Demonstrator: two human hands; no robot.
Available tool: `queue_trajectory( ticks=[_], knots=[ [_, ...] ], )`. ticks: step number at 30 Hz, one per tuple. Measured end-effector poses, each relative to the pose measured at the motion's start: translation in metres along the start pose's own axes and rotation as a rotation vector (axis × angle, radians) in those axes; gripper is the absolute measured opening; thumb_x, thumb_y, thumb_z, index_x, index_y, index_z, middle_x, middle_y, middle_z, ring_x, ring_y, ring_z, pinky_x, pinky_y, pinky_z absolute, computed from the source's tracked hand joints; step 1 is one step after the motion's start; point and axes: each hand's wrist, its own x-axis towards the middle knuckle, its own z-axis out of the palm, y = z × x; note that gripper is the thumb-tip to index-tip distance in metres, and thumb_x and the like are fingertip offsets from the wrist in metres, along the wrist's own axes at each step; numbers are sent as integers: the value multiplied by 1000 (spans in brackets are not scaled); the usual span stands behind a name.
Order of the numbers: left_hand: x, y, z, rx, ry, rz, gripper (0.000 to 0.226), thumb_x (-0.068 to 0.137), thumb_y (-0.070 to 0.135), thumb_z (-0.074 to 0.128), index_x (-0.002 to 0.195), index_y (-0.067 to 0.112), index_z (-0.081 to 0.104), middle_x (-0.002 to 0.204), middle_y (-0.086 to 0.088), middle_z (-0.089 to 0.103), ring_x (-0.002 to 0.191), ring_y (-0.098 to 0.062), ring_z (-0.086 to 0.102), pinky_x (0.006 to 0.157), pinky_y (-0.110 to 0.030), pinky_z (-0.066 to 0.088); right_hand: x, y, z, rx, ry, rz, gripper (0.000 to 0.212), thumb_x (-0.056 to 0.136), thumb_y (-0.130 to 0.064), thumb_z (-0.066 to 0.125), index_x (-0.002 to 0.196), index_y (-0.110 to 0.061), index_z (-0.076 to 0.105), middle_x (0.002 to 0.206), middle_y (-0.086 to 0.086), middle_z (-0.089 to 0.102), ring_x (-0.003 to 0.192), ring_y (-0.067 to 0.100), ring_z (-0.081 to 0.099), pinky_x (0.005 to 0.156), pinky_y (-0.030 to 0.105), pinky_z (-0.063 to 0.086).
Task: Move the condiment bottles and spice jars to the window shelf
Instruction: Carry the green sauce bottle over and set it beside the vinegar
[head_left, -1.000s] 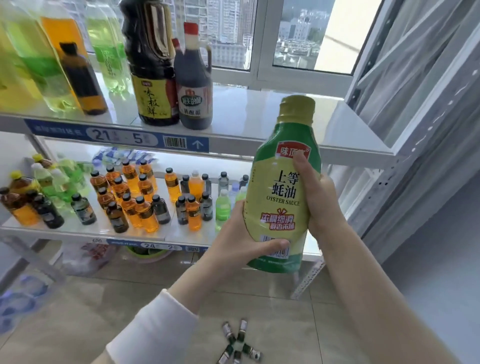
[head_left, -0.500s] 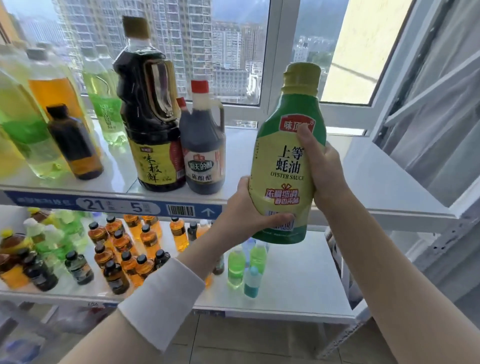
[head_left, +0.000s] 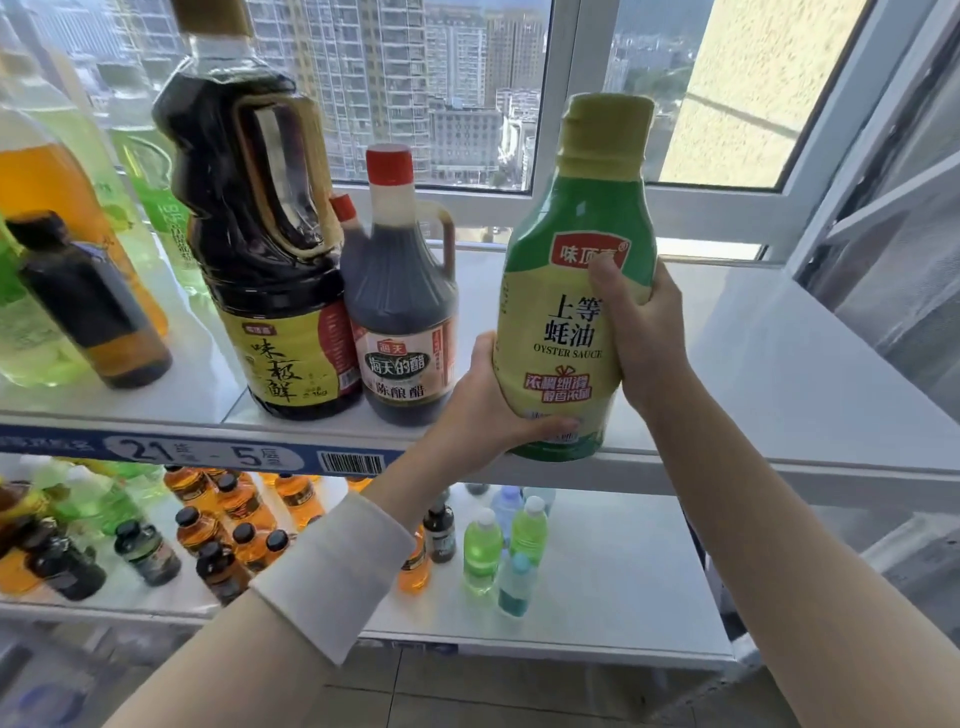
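Item: oyster sauce bottle (head_left: 566, 332), green-and-yellow label, yellow cap. Position: just right of the vinegar jug (head_left: 400, 322) and apart from it, with its base at the front edge of the window shelf (head_left: 779, 374); whether the base touches cannot be told. Axis: near upright, cap leaning slightly away from the jug. Hold: left hand (head_left: 488, 410) low on the jug side, fingers (head_left: 545, 428) curled round the lower label; right hand (head_left: 644, 338) at mid-body on the side away from the jug, clamped round it, thumb across the front. Judgement: placing step. Bare shelf lies behind and right of the jug, so a short push back should do. The left hand is nearer the jug and likeliest to brush it.
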Motion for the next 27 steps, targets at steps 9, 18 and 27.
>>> queue_trajectory(
  ticks=[9,18,27],
  knots=[
    [-6,-8,8,-20,103,-21,92,65,22,81,137,17,25,123,7,52,114,-7,49,94,-26,47,8,12,4,13,-16,-92,47,56,-49,67,94,-24,55,87,-3,67,82,16,68,70,31,56],
    [-59,-24,4,32,320,-7,54,87,23,60,136,27,38,134,11,47,121,-3,44,98,-18,39,13,15,18,47,-62,-92,46,55,-47,67,93,-24,54,84,-4,66,77,9,68,66,26,55],
    [-57,-33,0,72,359,16,51,87,19,60,134,23,42,128,7,49,118,-5,48,101,-24,42,16,18,29,55,-53,-110,45,57,-47,66,94,-25,54,84,-5,66,77,10,68,67,28,55]
  ],
)
